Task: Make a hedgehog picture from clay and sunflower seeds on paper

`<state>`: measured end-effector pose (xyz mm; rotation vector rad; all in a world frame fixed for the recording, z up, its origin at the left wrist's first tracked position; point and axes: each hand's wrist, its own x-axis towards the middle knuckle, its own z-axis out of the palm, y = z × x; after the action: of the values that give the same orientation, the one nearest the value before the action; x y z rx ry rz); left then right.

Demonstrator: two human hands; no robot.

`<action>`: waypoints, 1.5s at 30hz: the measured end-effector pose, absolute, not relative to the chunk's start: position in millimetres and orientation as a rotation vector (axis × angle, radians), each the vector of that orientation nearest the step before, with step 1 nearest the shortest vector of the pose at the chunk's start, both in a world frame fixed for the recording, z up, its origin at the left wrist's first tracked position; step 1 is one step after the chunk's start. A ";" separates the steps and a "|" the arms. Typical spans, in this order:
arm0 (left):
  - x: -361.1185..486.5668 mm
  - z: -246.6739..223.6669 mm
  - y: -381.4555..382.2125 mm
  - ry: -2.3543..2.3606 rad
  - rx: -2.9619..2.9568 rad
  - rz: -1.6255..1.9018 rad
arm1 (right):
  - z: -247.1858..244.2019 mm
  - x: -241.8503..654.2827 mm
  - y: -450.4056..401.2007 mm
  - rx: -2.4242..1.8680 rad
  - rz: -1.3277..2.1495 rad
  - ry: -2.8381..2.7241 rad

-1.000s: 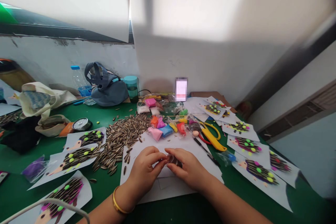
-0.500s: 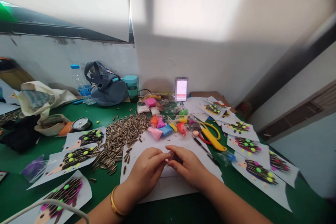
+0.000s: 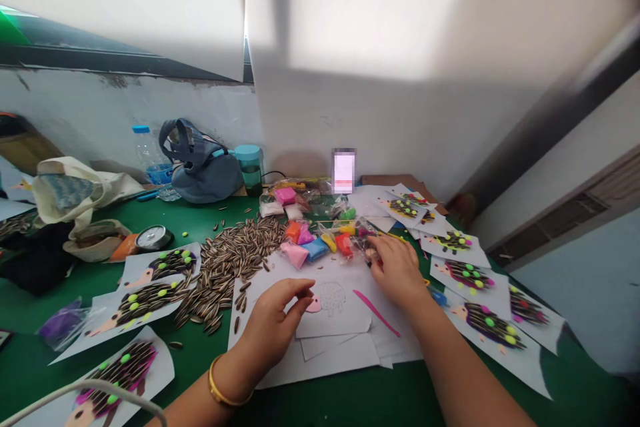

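The hedgehog drawing lies near the person: only its face is pink, the body bare of seeds. The left hand pinches its edge; the right hand curls over clay packets farther off, grip unclear.

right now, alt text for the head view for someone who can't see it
A person's left hand rests on a white sheet with a hedgehog outline, while the right hand reaches toward small bags of coloured clay. Sunflower seeds and finished seed hedgehog pictures lie on the green table.
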<state>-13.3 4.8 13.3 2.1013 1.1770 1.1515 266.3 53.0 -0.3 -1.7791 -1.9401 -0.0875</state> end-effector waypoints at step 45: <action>-29.3 -8.5 40.4 1.331 1.408 1.266 | -2.4 242.6 36.6 -1.646 0.356 -2.366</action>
<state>-29.3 40.4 -8.5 1.4080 1.3312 1.2664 242.6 36.6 -2.4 -1.6458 -2.3658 0.3557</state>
